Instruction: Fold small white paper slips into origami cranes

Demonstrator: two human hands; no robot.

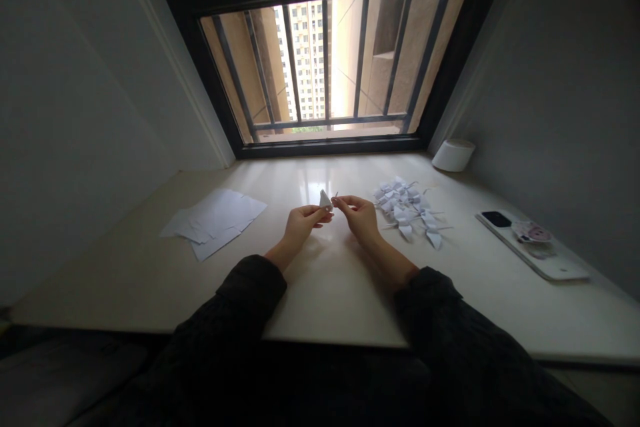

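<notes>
Both my hands meet above the middle of a pale windowsill counter (pixel 325 293). My left hand (pixel 302 221) pinches a small folded white paper piece (pixel 325 199) from below. My right hand (pixel 356 213) is closed in a pinch on a thin point of the same paper piece at its right side. Dark sleeves cover both forearms. Just right of my right hand lies a pile of several finished folded paper figures (pixel 407 208). To the left lie flat white paper sheets (pixel 215 219).
A white phone (pixel 533 250) with a sticker-like item on it lies at the right. A white round container (pixel 453 154) stands in the back right corner. A barred window (pixel 330 73) sits behind the counter, with walls close on both sides.
</notes>
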